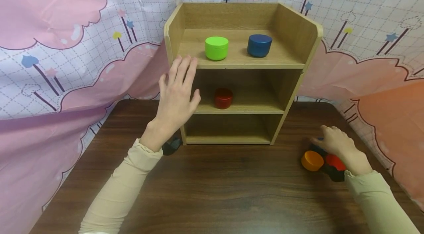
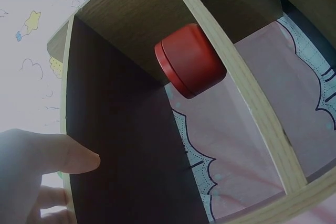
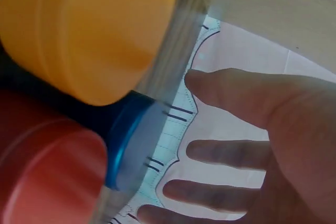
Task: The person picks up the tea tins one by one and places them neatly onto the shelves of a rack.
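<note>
My left hand (image 1: 177, 94) is raised in front of the shelf unit's left side, fingers spread and pointing up, holding nothing. Its fingertips overlap the top board's front edge, left of a lime-green round tin (image 1: 216, 48). On the middle shelf sits a red tin (image 2: 191, 60), to the right of that hand. Over at the right, my right hand (image 1: 338, 144) hovers by a cluster of round containers, its fingers apart and empty in the right wrist view. Beside it are an orange container (image 1: 312, 160), a red one (image 1: 335, 162) and a blue one (image 3: 137, 140).
A blue tin (image 1: 259, 45) stands on the top board of the wooden shelf unit (image 1: 245, 65). Black objects lie by the unit's left foot, such as this dark piece (image 1: 171, 145), and under the right cluster. A patterned curtain (image 1: 132, 64) hangs behind the brown table (image 1: 232, 190).
</note>
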Demonstrator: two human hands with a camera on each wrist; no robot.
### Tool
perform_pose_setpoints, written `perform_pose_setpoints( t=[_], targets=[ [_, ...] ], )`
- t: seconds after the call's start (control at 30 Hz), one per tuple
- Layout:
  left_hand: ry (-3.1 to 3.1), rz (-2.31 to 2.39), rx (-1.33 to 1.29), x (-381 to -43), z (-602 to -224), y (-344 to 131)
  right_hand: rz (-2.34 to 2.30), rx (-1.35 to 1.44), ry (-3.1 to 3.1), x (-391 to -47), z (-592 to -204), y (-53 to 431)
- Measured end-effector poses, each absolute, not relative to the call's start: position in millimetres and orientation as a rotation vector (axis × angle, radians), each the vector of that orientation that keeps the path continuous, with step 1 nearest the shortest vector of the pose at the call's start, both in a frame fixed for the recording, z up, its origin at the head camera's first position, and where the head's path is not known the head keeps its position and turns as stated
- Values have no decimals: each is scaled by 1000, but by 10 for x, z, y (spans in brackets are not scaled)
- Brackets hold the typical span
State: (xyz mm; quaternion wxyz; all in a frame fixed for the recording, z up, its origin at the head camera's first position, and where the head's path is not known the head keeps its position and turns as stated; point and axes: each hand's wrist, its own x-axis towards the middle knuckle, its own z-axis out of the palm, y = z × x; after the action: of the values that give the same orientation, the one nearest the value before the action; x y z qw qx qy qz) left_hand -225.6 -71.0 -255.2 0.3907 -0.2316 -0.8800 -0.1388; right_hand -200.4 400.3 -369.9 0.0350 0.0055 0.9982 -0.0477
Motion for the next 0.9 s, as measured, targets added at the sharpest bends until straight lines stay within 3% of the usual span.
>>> perform_pose_setpoints(
  t=[0.9],
  targets=[
    [-2226, -354, -595, -2264, -2571, -725, -320, -10, 3066, -1973, -3894, 4097]
  ],
)
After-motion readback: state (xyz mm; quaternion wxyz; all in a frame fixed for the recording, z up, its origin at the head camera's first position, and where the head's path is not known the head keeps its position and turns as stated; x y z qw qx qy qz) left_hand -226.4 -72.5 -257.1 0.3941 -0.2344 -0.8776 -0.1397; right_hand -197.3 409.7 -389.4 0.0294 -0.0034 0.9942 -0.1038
